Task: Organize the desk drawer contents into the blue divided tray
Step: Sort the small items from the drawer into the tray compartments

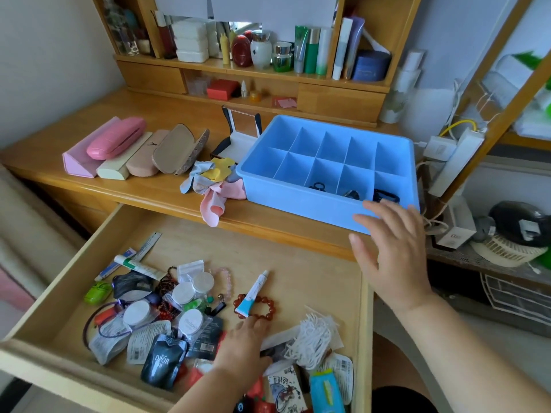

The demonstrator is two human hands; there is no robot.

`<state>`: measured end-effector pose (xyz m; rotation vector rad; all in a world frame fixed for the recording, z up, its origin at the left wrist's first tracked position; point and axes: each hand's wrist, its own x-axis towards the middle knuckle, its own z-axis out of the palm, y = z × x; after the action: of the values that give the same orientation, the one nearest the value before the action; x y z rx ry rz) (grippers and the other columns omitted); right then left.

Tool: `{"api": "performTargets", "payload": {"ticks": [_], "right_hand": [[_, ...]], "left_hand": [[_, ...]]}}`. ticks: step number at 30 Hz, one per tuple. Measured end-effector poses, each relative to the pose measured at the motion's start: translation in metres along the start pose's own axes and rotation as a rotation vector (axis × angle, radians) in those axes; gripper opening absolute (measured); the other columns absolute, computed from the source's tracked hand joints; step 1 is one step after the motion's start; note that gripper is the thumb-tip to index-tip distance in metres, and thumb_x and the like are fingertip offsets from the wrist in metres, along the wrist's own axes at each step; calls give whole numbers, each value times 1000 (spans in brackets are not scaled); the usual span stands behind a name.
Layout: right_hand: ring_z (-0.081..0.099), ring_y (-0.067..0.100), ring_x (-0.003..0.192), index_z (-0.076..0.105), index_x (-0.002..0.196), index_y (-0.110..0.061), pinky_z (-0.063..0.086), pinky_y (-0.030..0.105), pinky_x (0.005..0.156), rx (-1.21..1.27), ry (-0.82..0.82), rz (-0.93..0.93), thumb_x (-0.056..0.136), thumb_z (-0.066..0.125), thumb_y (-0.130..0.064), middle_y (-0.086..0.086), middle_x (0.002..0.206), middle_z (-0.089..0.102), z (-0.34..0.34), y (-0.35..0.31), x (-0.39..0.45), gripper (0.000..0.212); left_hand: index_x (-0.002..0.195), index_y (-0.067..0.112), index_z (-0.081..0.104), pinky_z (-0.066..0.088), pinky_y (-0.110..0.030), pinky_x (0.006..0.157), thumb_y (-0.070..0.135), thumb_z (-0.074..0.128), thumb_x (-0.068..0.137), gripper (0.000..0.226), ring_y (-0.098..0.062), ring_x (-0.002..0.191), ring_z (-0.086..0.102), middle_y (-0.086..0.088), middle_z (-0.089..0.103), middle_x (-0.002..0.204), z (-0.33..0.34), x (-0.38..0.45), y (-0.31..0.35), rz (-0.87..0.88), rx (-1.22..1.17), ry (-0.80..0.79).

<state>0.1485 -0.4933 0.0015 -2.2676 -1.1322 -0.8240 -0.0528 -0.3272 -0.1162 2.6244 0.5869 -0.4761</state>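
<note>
The blue divided tray stands on the desk at the right, with small dark items in its three nearest right compartments. Below it the wooden drawer is pulled out and holds a jumble of small things. My left hand rests inside the drawer, fingers reaching the red bead bracelet, on which a small white and blue tube lies. My right hand hovers with fingers spread and nothing in it, just in front of the tray's near right corner.
In the drawer lie round white containers, a black pouch, a white string bundle and ointment tubes. On the desk sit several glasses cases and a heap of cloths. A power strip stands right of the tray.
</note>
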Motion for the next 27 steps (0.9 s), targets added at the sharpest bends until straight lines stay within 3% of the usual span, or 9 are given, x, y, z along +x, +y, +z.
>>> {"api": "performTargets", "payload": {"ticks": [5, 7, 10, 12, 15, 18, 21, 24, 27], "right_hand": [[48, 13, 122, 62, 119, -23, 39, 44, 106, 283, -506, 17, 91, 51, -32, -6, 128, 57, 28, -53, -72, 31], [32, 10, 134, 48, 134, -33, 21, 34, 117, 346, -741, 106, 92, 50, -41, -12, 146, 39, 36, -58, -88, 43], [14, 8, 141, 34, 141, -42, -4, 28, 115, 316, -882, 102, 89, 45, -56, -15, 156, 16, 43, -61, -94, 55], [19, 8, 140, 41, 138, -39, -1, 31, 116, 257, -866, 115, 89, 47, -54, -14, 154, 23, 43, -64, -88, 52], [42, 4, 127, 53, 130, -35, 23, 21, 107, 303, -735, 149, 92, 52, -41, -16, 137, 50, 40, -68, -72, 39], [62, 8, 96, 65, 116, -33, 45, 23, 80, 295, -628, 193, 95, 47, -39, -13, 104, 70, 34, -73, -54, 28], [61, 15, 75, 68, 98, -28, 41, 28, 60, 241, -666, 225, 95, 46, -38, -5, 78, 67, 31, -82, -37, 24], [59, 7, 84, 67, 98, -30, 43, 19, 64, 424, -652, 443, 88, 59, -36, -15, 88, 65, 32, -83, -27, 14], [49, 6, 114, 47, 132, -34, 39, 21, 90, 943, -512, 908, 77, 73, -41, -17, 123, 53, 28, -76, -19, 61]], "left_hand": [[93, 27, 57, 44, -24, 70, 30, 59, 78, 15, -12, 83, 53, 7, 56, 91, -4, 0, 4, -78, -128, -75], [88, 28, 51, 44, -23, 70, 28, 58, 84, 8, -11, 82, 54, 7, 57, 92, -11, -3, 2, -40, -175, 18], [93, 25, 49, 47, -28, 66, 21, 53, 88, 8, -17, 78, 57, 4, 62, 86, -36, -13, -1, 72, -72, 201], [86, 20, 57, 47, -27, 51, 7, 63, 77, 17, -19, 62, 55, 1, 60, 69, -58, -22, -1, 215, 71, 367], [68, 16, 61, 34, -20, 30, -5, 79, 54, 31, -15, 37, 41, 3, 49, 46, -86, -34, -2, 317, 121, 526], [80, 15, 68, 43, -27, 33, -1, 75, 70, 20, -21, 40, 52, 0, 56, 50, -100, -39, -3, 241, 40, 619], [85, 18, 69, 43, -28, 41, 5, 68, 80, 14, -19, 48, 55, 2, 60, 58, -107, -42, 0, 177, -47, 667], [92, 23, 66, 47, -34, 55, 15, 58, 87, 12, -15, 59, 57, 3, 64, 67, -112, -43, -2, 67, -203, 569], [90, 27, 66, 48, -33, 55, 16, 60, 86, 13, -14, 58, 57, 2, 64, 65, -115, -47, -3, 35, -382, 494]]}}
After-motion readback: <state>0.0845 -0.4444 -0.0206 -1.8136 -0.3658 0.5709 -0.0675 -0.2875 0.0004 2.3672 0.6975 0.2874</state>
